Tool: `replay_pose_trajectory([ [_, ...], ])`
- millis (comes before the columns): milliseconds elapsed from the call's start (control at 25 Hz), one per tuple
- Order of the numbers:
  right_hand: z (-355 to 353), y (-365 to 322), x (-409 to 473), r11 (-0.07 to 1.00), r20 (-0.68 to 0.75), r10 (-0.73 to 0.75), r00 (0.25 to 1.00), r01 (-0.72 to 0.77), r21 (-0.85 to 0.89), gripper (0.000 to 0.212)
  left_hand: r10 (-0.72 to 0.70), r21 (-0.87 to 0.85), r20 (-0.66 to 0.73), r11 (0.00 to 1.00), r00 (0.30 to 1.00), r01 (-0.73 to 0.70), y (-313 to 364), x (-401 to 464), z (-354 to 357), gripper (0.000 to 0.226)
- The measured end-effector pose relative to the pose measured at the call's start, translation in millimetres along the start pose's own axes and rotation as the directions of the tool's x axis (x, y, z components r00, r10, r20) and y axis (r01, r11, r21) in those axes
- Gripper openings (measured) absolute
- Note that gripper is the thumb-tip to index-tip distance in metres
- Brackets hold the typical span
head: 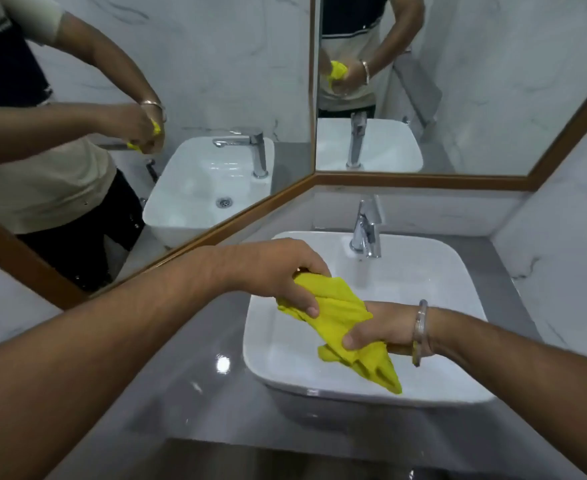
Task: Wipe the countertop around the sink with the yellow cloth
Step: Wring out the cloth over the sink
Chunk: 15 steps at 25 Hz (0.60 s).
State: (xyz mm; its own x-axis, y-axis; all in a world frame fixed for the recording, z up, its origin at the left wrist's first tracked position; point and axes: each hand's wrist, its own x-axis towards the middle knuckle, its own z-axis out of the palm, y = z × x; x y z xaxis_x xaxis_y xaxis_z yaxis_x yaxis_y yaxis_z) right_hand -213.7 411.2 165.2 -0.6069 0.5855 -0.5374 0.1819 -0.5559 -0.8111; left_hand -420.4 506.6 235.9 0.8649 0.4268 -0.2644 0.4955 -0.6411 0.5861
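Note:
A yellow cloth (344, 317) is stretched and twisted between both my hands above the white basin of the sink (458, 268). My left hand (285, 271) grips the cloth's upper end from above. My right hand (378, 329), with a metal bangle on its wrist, is closed around the cloth's lower part, and a loose tail hangs down toward the basin's front rim. The grey glossy countertop (195, 382) surrounds the sink on the left, front and right.
A chrome tap (366, 230) stands at the back of the basin. Wood-framed mirrors (216, 233) meet in the corner behind and left, showing my reflection. Marble-look walls close in on the right and lower left.

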Motion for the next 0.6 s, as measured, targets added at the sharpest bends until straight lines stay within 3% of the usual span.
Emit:
replay_pose_trajectory([
  [80,-28.1,1.5,-7.1,0.987,-0.006,-0.049,0.999,0.049,0.156,0.058,-0.019,0.141,-0.112,0.989,0.993,0.035,10.0,27.7,0.4,0.048],
  [200,-61.4,-1.4,-14.9,0.951,-0.071,0.003,0.997,0.019,0.31,0.025,0.203,0.494,-0.328,0.869,0.923,-0.016,15.8,51.9,28.2,0.074],
  [320,-88.1,-7.2,-22.0,0.946,0.051,0.168,0.984,-0.176,0.273,0.017,0.1,0.598,-0.314,0.794,0.944,0.114,16.0,74.4,83.2,0.106],
  [360,-91.5,-7.9,-22.1,0.947,0.142,0.237,0.961,-0.261,0.185,0.013,0.062,0.529,-0.337,0.838,0.939,0.134,16.4,84.5,100.4,0.103],
  [400,-94.3,-7.2,-21.5,0.937,0.213,0.322,0.922,-0.343,0.071,0.005,0.017,0.405,-0.366,0.903,0.931,0.142,20.4,97.4,110.8,0.086],
  [480,-98.5,-2.6,-18.2,0.859,0.201,0.509,0.837,-0.482,-0.171,0.02,-0.133,0.265,-0.32,0.938,0.938,0.223,27.8,123.3,113.8,0.045],
  [600,-103.8,6.7,-8.2,0.694,-0.026,0.678,0.734,-0.652,-0.306,0.024,-0.22,0.559,-0.07,0.799,0.973,0.221,28.3,157.0,104.3,0.007],
])
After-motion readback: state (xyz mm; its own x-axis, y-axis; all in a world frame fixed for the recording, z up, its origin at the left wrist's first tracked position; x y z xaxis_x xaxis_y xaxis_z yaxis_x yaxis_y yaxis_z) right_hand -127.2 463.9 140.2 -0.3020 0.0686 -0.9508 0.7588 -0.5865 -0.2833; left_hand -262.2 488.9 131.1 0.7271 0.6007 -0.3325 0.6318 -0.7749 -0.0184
